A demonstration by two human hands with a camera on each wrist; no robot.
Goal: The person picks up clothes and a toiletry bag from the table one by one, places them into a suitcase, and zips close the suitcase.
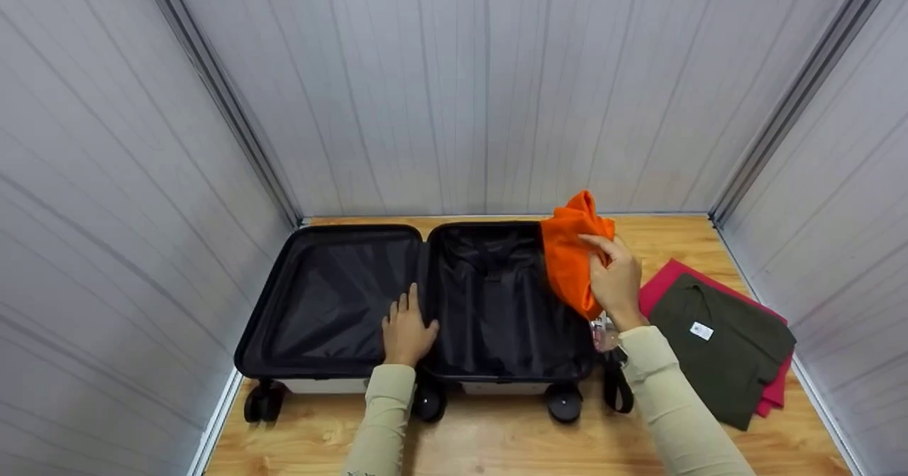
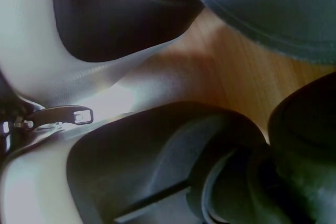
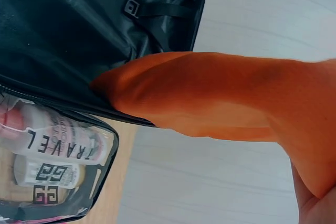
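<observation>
An open suitcase with a black lining lies on the floor, its left half and right half side by side. My right hand grips an orange cloth at the right half's right edge; part of the cloth hangs over that rim. In the right wrist view, the orange cloth stretches from the fingers at the lower right down to the black lining. My left hand rests with straight fingers on the middle edge between the halves. The left wrist view shows a zipper pull, not the hand.
Right of the suitcase lie a dark green garment with a white tag and a red one under it. A clear pouch of bottles sits by the suitcase's right side. Wheels stick out in front. Pale walls enclose the floor.
</observation>
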